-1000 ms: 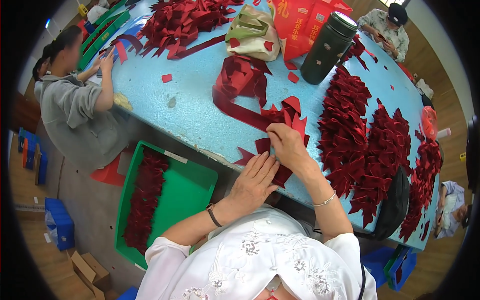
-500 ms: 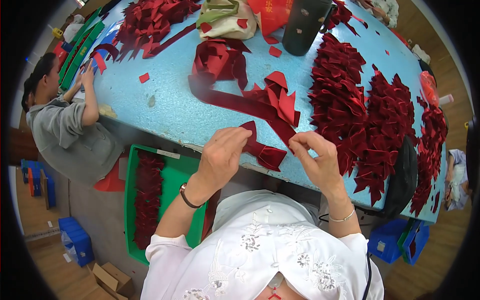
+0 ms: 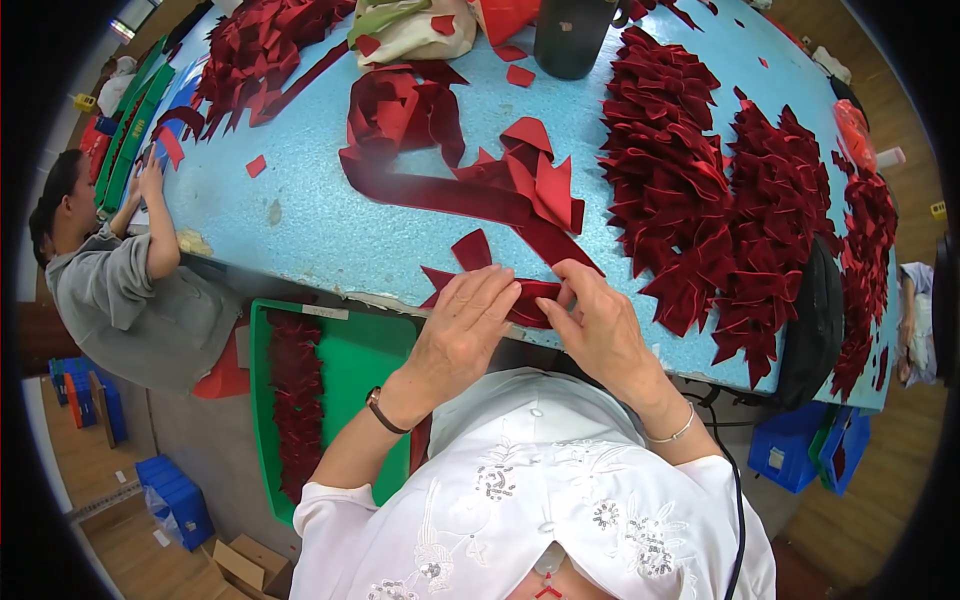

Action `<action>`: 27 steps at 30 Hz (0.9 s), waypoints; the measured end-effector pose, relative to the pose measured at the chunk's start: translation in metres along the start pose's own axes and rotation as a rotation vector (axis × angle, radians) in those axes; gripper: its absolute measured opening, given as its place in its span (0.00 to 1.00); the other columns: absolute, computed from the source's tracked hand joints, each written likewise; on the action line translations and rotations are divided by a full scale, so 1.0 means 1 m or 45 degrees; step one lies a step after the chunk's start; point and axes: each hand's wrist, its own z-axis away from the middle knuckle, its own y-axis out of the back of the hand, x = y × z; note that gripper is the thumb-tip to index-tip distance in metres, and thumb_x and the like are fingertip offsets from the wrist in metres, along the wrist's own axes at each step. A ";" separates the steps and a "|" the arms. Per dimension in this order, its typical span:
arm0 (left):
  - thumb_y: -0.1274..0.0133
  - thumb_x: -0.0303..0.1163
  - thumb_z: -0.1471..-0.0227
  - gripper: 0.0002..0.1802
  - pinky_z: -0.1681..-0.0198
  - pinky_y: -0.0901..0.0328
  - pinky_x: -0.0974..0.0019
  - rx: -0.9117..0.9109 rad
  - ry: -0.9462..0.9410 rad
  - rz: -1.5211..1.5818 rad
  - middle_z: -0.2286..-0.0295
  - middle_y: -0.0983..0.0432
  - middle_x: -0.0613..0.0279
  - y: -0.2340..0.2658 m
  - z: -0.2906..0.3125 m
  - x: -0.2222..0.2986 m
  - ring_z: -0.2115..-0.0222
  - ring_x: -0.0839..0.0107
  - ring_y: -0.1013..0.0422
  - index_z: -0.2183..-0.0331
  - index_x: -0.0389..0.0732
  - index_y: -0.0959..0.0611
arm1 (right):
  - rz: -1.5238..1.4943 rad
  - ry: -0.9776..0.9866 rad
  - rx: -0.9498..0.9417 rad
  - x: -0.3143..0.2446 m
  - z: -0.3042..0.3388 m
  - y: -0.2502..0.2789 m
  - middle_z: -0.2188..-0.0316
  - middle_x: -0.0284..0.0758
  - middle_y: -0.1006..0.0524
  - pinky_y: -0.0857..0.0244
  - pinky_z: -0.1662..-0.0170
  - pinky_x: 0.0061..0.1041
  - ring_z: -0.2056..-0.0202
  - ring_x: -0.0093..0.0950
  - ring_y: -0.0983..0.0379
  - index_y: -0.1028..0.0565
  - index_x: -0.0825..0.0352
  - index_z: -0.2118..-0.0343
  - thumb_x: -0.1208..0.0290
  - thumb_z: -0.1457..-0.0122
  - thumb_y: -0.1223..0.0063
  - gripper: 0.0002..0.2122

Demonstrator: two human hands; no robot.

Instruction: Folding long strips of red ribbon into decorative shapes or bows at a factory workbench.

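At the near table edge lies a dark red velvet ribbon bow (image 3: 532,308). My left hand (image 3: 460,325) covers its left part, fingers together and pressed on it. The thumb and forefinger of my right hand (image 3: 607,330) pinch its right end. Pointed ribbon tails (image 3: 471,249) stick out above and left of my left fingers. Just beyond my hands, a long velvet ribbon strip (image 3: 445,196) runs from a loose ribbon coil (image 3: 400,115). Folded ribbon pieces (image 3: 535,175), showing a lighter red side, sit beside the strip.
Heaps of finished-looking bows (image 3: 665,160) cover the table's right side, a black bag (image 3: 812,320) at its edge. Farther back stand a dark cup (image 3: 570,40) and a cloth bag (image 3: 420,35). A green crate (image 3: 365,350) is below left. Another person (image 3: 140,300) works at left.
My hands have come closer together. My left fingers have moved down onto the bow, and my right hand has shifted left from the loose strip's end to the bow's right end.
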 end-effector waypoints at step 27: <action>0.35 0.31 0.67 0.31 0.44 0.42 0.53 -0.161 -0.026 0.075 0.46 0.41 0.43 0.003 0.010 -0.009 0.45 0.50 0.42 0.56 0.39 0.23 | 0.190 0.178 0.043 0.009 -0.020 -0.008 0.75 0.41 0.28 0.38 0.75 0.29 0.77 0.36 0.32 0.30 0.71 0.68 0.80 0.45 0.50 0.03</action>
